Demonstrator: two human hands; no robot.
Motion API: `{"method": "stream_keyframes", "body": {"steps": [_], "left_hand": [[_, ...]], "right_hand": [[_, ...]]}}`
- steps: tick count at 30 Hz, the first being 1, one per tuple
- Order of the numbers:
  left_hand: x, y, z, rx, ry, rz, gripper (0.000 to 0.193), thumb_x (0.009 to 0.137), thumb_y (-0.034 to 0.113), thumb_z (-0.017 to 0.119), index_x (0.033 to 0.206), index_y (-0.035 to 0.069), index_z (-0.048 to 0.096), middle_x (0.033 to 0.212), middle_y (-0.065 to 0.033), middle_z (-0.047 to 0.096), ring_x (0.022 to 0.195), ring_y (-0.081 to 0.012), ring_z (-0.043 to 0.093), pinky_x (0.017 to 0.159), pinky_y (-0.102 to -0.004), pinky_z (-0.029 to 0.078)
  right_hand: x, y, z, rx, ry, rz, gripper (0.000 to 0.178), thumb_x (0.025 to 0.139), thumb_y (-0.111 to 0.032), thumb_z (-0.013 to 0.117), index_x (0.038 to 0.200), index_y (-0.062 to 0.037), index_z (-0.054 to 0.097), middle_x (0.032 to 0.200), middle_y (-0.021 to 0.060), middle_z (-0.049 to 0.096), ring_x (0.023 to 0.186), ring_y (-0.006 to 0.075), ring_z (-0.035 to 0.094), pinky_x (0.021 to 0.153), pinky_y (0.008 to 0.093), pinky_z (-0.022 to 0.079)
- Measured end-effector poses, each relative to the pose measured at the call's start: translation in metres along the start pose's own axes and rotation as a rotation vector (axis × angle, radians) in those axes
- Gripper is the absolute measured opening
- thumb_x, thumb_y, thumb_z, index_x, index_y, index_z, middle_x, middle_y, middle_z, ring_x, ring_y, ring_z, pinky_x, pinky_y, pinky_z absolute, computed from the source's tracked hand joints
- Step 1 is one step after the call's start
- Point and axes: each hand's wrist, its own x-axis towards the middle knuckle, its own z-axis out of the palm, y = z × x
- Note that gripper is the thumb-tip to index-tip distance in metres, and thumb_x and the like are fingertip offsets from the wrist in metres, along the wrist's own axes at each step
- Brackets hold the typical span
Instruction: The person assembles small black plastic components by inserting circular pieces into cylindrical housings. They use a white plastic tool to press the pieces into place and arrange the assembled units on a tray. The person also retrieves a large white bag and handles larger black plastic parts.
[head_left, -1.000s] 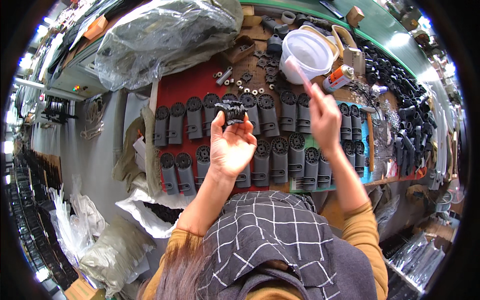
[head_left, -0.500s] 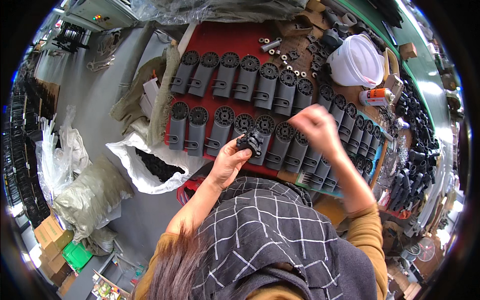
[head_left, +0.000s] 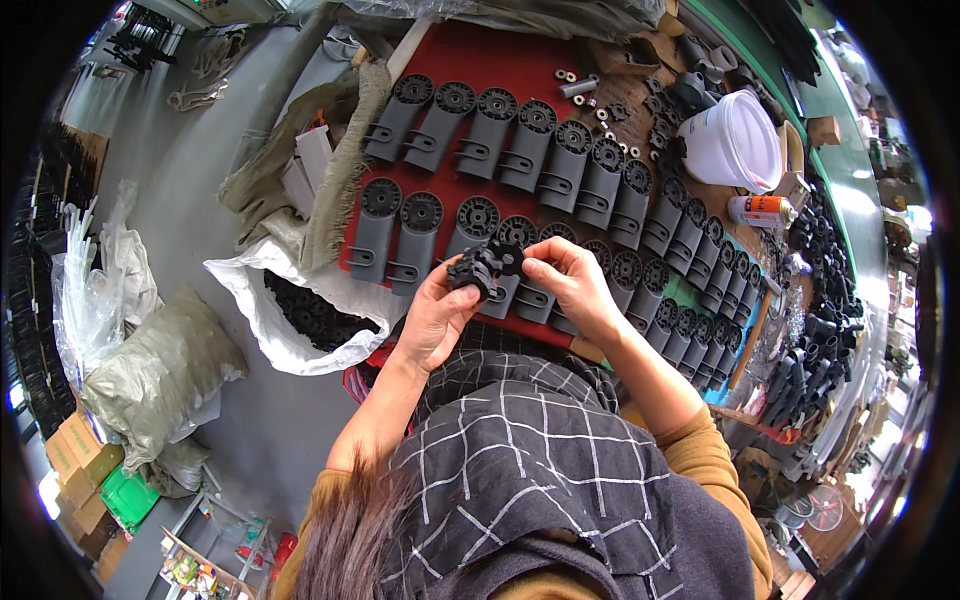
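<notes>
My left hand (head_left: pixel 436 318) is closed around a small cluster of black plastic toothed discs (head_left: pixel 473 272), above the near row of grey parts. With thumb and fingers pinched, my right hand (head_left: pixel 572 282) grips a black toothed disc (head_left: pixel 510 258) at the right side of that cluster. Whether this disc is apart from the others I cannot tell. Under and beyond my hands, grey plastic tubes with round ribbed ends (head_left: pixel 537 118) lie in two rows on a red cloth (head_left: pixel 450 62). The hands hide part of the near row.
An open white sack (head_left: pixel 235 290) of black parts stands left of the table. At the back right are a white bucket (head_left: pixel 725 140), an orange-and-white spray can (head_left: pixel 760 211) and scattered small metal rings (head_left: pixel 602 114). Black parts (head_left: pixel 815 345) are heaped along the right.
My right hand has come left from over the grey tubes to the black discs and now pinches one. My left hand has shifted slightly left, still holding its cluster. The view has turned a little.
</notes>
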Motion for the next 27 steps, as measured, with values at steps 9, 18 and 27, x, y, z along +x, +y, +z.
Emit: {"method": "stream_keyframes", "body": {"steps": [9, 18, 27], "left_hand": [[-0.002, 0.014, -0.046, -0.037, 0.175, 0.077, 0.036, 0.082, 0.012, 0.069, 0.116, 0.007, 0.058, 0.117, -0.0070, 0.060, 0.105, -0.0159, 0.058, 0.086, -0.0288, 0.049], [-0.008, 0.018, -0.058, -0.086, 0.161, 0.102, 0.039, 0.082, 0.013, 0.070, 0.118, 0.009, 0.056, 0.121, -0.0086, 0.057, 0.104, -0.0157, 0.057, 0.088, -0.0308, 0.047], [0.000, 0.030, -0.059, -0.059, 0.170, 0.106, 0.028, 0.082, 0.012, 0.069, 0.108, 0.014, 0.060, 0.107, 0.0023, 0.060, 0.099, -0.0091, 0.054, 0.087, -0.0300, 0.045]], "right_hand": [[0.085, 0.045, 0.046, -0.745, 0.387, -0.112, 0.027, 0.078, -0.030, 0.068, 0.083, -0.0030, 0.068, 0.081, 0.0105, 0.068, 0.071, 0.0250, 0.064, 0.071, 0.0377, 0.046], [0.094, 0.057, 0.066, -0.893, 0.450, -0.264, 0.019, 0.074, -0.025, 0.072, 0.081, -0.0093, 0.063, 0.087, 0.0038, 0.059, 0.092, 0.0243, 0.054, 0.080, 0.0379, 0.035], [0.095, 0.055, 0.055, -1.108, 0.373, -0.360, 0.036, 0.069, -0.026, 0.076, 0.099, -0.0118, 0.062, 0.102, 0.0031, 0.054, 0.101, 0.0242, 0.049, 0.084, 0.0390, 0.034]]}}
